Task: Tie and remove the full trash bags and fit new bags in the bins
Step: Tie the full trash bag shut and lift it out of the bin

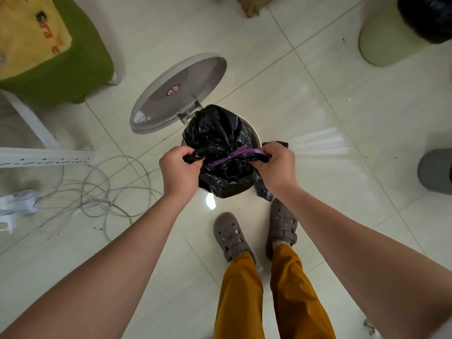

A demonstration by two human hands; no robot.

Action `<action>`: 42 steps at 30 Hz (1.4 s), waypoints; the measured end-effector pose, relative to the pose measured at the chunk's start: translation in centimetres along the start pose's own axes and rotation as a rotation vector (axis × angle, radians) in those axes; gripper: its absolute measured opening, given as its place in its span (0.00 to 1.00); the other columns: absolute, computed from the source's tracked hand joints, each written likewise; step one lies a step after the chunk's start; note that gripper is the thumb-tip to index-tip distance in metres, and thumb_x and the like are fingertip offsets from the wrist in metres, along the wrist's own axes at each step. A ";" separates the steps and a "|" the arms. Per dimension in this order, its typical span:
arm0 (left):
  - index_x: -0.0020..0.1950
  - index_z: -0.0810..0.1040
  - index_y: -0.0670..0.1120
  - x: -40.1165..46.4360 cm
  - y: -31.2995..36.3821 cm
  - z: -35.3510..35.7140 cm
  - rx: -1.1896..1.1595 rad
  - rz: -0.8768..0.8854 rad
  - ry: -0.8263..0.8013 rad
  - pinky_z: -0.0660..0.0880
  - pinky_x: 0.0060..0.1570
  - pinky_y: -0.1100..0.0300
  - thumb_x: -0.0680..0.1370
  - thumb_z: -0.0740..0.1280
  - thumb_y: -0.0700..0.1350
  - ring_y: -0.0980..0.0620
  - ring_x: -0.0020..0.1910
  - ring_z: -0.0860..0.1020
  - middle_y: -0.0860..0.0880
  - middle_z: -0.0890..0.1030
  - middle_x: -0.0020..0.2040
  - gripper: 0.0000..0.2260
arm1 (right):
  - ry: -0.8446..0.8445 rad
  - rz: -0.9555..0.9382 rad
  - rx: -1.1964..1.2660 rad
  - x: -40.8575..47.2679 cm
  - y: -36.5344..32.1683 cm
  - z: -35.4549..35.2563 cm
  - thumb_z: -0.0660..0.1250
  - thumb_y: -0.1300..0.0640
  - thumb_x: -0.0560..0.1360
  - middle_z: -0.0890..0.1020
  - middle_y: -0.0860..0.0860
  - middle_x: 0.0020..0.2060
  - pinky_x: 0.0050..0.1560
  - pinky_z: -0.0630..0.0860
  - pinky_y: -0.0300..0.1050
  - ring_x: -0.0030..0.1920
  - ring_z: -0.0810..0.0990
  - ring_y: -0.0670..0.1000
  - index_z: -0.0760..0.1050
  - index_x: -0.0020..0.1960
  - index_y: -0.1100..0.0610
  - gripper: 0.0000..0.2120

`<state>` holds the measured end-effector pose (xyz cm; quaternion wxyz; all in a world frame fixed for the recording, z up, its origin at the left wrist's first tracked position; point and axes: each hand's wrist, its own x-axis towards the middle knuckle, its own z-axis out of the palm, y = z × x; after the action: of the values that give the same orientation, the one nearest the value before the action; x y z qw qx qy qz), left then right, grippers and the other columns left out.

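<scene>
Stool (80, 62): far up-left of the left fingers, a soft green cushioned seat with a yellow printed panel on top.
Cables (102, 189): thin pale loops lying loose on the floor, left of the left hand, reaching close to its wrist.
Lid (178, 92): smooth grey plastic oval, flipped open and hinged back up-left of the bag, with a small red-and-white sticker inside.
Left hand (179, 168): fingers (182, 152) curled tight, pinching a black twisted end of the bag's drawstring.
Trash bag (220, 148): glossy, crinkled black plastic, bulging round and full, gathered at the top; it sits in the pale bin between the two hands.
Drawstring (234, 156): purple band stretched taut across the gathered neck, running from the knot toward the right fingers.
Bin rim (254, 135): only a thin pale curved edge shows, just above the right hand; the rest is hidden by the bag.
Right hand (275, 165): fingers folded closed round the purple end of the drawstring.
Floor (318, 106): shiny cream tiles with thin grout lines; open tile lies right of the right hand.
Other bins: a pale green one (381, 42) lined in black far up-right, a grey one (436, 171) at the right edge, both well apart from the hands.
</scene>
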<state>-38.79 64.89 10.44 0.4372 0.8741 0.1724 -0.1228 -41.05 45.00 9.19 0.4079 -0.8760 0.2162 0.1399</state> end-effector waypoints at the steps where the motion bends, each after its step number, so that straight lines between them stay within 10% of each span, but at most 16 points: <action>1: 0.36 0.79 0.47 -0.3 0.4 -0.2 -0.002 0.002 -0.001 0.68 0.33 0.78 0.71 0.75 0.37 0.69 0.32 0.75 0.58 0.77 0.33 0.08 | -0.001 0.006 0.011 -0.3 -0.2 -0.3 0.74 0.66 0.70 0.75 0.48 0.35 0.36 0.67 0.32 0.35 0.73 0.48 0.80 0.42 0.61 0.04; 10: 0.46 0.83 0.40 -2.6 5.0 -3.1 0.000 0.003 0.049 0.71 0.42 0.70 0.72 0.74 0.38 0.53 0.41 0.78 0.47 0.82 0.42 0.05 | 0.028 0.002 0.068 -2.2 -3.7 -4.5 0.75 0.66 0.69 0.75 0.43 0.34 0.38 0.68 0.37 0.34 0.73 0.45 0.80 0.41 0.58 0.06; 30: 0.47 0.85 0.45 -5.7 19.2 -8.9 -0.089 0.159 0.115 0.77 0.42 0.64 0.72 0.74 0.40 0.55 0.41 0.81 0.51 0.83 0.41 0.05 | -0.039 -0.063 0.412 -5.3 -11.3 -18.6 0.78 0.62 0.65 0.75 0.49 0.31 0.32 0.66 0.30 0.30 0.70 0.42 0.80 0.37 0.55 0.08; 37: 0.42 0.83 0.50 -5.1 24.7 -6.3 -0.096 0.210 0.062 0.74 0.40 0.61 0.72 0.74 0.41 0.53 0.39 0.80 0.53 0.82 0.38 0.04 | 0.018 -0.073 0.626 -4.8 -11.2 -23.8 0.77 0.41 0.54 0.79 0.45 0.36 0.42 0.72 0.35 0.38 0.75 0.44 0.82 0.41 0.48 0.19; 42: 0.44 0.84 0.45 -4.0 28.0 -2.2 -0.036 0.221 0.072 0.72 0.40 0.62 0.72 0.74 0.41 0.54 0.39 0.79 0.51 0.83 0.39 0.02 | 0.112 -0.027 0.589 -1.8 -8.9 -27.1 0.79 0.52 0.64 0.78 0.46 0.35 0.39 0.71 0.31 0.34 0.73 0.39 0.83 0.42 0.53 0.10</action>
<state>-30.88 50.28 33.42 0.4573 0.8836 0.0928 -0.0395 -36.36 29.60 32.83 0.6337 -0.7290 0.2580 0.0173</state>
